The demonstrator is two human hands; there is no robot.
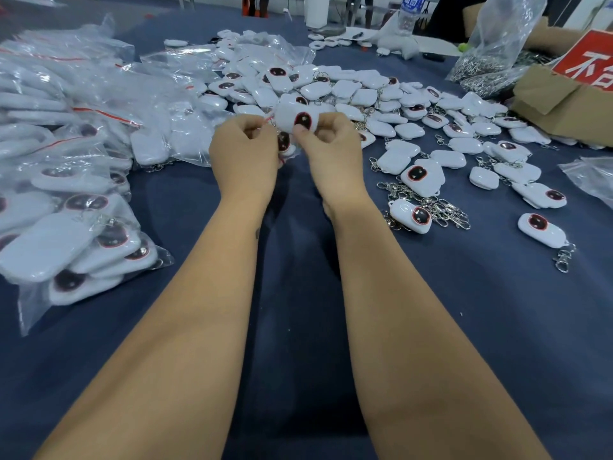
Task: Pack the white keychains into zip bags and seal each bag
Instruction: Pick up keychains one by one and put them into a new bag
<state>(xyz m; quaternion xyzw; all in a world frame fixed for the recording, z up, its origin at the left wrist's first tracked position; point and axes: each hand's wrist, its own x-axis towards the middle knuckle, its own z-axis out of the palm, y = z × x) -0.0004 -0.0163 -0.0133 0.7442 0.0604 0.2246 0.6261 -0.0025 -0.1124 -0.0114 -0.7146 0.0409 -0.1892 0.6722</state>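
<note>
Above the middle of the dark blue table, my two hands hold a clear zip bag (289,118) with white keychains inside; one shows its dark oval window. My left hand (243,154) pinches the bag's red-striped top edge at the left. My right hand (328,151) pinches the bag at the right, thumb on the keychain's window. Loose white keychains (414,175) with metal clasps lie spread to the right and behind my hands. Filled, sealed bags (76,234) are heaped at the left.
A cardboard box (564,104) with a red sign stands at the far right. A clear bag of metal clasps (491,61) and a water bottle (409,14) are at the back right. An empty zip bag (593,177) lies at the right edge.
</note>
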